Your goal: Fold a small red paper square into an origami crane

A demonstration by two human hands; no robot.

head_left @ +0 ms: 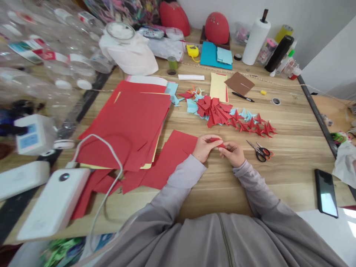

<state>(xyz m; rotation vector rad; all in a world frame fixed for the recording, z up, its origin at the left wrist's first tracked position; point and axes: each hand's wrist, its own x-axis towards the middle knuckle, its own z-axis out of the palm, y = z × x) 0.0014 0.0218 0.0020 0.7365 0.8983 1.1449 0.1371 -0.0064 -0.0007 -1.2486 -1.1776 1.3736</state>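
Note:
Between my two hands is a small folded piece of red paper, raised over the wooden table. My left hand pinches its left end, while the fingers of my right hand close on its right end. Part of the paper is hidden behind the fingers. Cut red sheets lie just left of my left hand. Beyond the hands, a pile of folded red paper pieces sits with light blue ones. Scissors with black handles rest to the right of my right hand.
A stack of large red sheets covers the left of the table. A white power bank with a cable lies front left. A phone is at the right edge. A pen and brown paper lie farther back.

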